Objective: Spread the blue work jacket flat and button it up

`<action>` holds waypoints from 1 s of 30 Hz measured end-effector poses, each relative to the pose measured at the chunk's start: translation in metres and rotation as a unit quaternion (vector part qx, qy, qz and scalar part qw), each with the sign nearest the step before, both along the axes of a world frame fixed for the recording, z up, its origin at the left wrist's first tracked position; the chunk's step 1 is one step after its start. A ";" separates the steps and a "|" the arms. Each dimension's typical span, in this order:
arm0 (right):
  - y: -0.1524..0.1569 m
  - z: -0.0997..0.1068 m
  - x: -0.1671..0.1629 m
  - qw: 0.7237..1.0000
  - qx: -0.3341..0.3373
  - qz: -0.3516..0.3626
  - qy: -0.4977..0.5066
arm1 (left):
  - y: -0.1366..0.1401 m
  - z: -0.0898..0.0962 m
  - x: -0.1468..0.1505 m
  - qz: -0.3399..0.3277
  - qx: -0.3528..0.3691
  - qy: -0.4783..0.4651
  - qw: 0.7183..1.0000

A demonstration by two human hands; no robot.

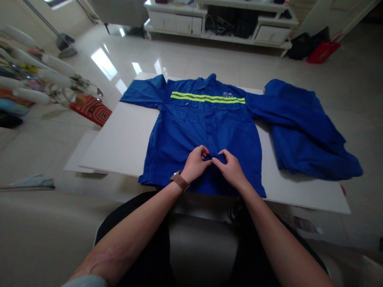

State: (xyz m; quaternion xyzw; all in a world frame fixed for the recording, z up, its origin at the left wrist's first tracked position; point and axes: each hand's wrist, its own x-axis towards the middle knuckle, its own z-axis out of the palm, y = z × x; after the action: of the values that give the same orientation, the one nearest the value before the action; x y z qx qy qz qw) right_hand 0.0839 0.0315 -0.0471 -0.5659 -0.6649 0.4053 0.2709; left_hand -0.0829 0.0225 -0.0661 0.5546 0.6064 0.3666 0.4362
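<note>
While the blue work shirt (206, 131) lies flat, front up, on the white table (119, 143), my left hand (194, 163) and right hand (231, 169) sit together at its lower front, fingers closed, pinching a bit of fabric. Another blue garment (305, 131) sits crumpled just right of it.

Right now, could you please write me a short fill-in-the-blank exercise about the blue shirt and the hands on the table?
1. The blue work shirt lies flat on the white ____.
2. A yellow-green reflective stripe runs across the shirt's ____.
3. The left hand and the right hand both pinch the shirt's front near its lower ____.
4. A brown watch sits on the ____ wrist.

Missing words: table; chest; hem; left
</note>
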 end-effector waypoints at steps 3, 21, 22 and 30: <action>-0.001 -0.001 -0.001 1.000 0.002 0.006 -0.010 | -0.002 -0.003 0.002 -0.002 0.007 0.040 0.999; 0.004 0.000 0.006 0.996 -0.026 0.002 0.089 | -0.009 0.013 0.007 -0.024 0.129 0.157 0.979; 0.004 0.000 0.007 0.997 -0.017 0.010 0.081 | -0.008 0.013 0.006 -0.025 0.132 0.151 0.979; 0.001 -0.002 0.004 0.994 0.107 0.021 0.015 | -0.005 0.013 0.003 -0.057 0.122 0.096 0.986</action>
State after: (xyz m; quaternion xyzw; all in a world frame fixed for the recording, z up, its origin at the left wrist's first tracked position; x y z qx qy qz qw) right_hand 0.0882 0.0324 -0.0487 -0.5134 -0.7121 0.3457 0.3315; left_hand -0.0794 0.0172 -0.0528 0.6701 0.5637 0.3570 0.3251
